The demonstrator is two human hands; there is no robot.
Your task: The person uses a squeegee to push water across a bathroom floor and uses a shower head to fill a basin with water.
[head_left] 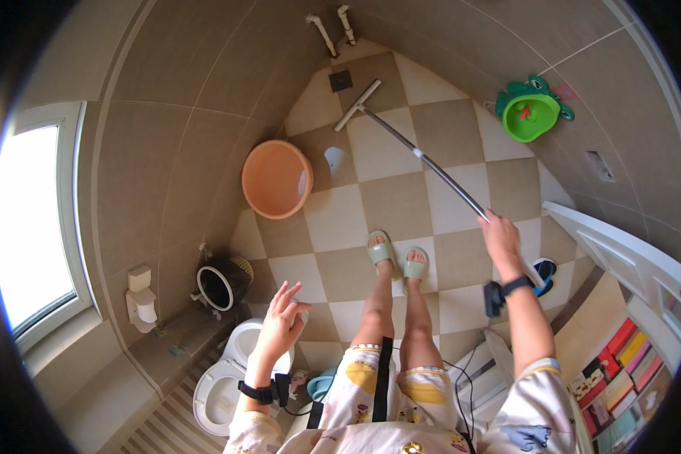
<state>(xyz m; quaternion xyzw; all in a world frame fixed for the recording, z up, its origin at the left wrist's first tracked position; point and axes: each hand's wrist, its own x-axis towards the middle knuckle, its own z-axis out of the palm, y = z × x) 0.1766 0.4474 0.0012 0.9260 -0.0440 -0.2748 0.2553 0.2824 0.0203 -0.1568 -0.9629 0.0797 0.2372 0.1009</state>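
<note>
Right hand (501, 236) gripping squeegee (410, 146), basin (276, 179) (seemingly empty)

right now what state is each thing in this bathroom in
floor squeegee: held by its handle, blade on the tiles near the floor drain
right hand: closed on the handle
left hand: open, holding nothing
toilet: lid up
orange basin: tipped against the wall
window: brightly lit
</note>
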